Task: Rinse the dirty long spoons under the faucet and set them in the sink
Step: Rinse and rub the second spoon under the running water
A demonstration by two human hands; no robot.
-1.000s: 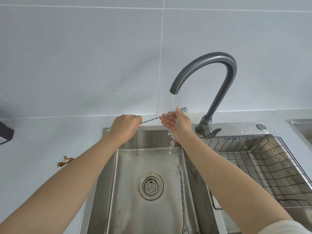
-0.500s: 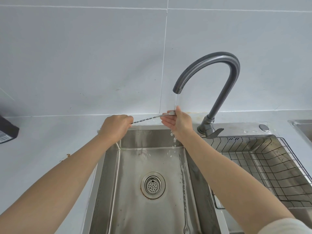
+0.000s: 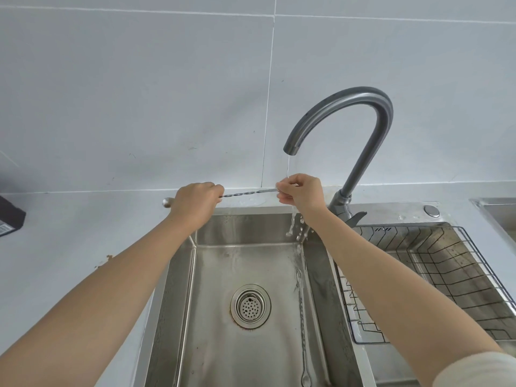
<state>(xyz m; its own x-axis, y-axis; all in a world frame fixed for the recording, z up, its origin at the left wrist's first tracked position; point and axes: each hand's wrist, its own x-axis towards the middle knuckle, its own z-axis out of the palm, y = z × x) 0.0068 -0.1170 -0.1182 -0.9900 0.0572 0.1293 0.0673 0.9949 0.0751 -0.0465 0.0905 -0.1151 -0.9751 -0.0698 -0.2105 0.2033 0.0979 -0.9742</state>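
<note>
left hand (image 3: 195, 203) curled tight round long spoon (image 3: 248, 193), right hand (image 3: 303, 195) pinching its other end in the faucet (image 3: 363, 121) stream, over sink (image 3: 245, 227) back edge. that end hidden under the fingers. second spoon (image 3: 302, 331) lies along sink's right wall. black box (image 3: 9, 219) at left, cut off, label unreadable.

The left hand (image 3: 195, 202) wraps round a stretch of the spoon (image 3: 245, 193), and the right hand (image 3: 303, 194) pinches over its other end, so what kind of tip sits there can't be told. The second spoon (image 3: 303, 331) on the sink (image 3: 178, 303) floor blurs at its upper end under splashing water (image 3: 293, 227). The view cuts off the sink's near side, the rack (image 3: 446, 275) at right and a black box (image 3: 9, 216) at left.
</note>
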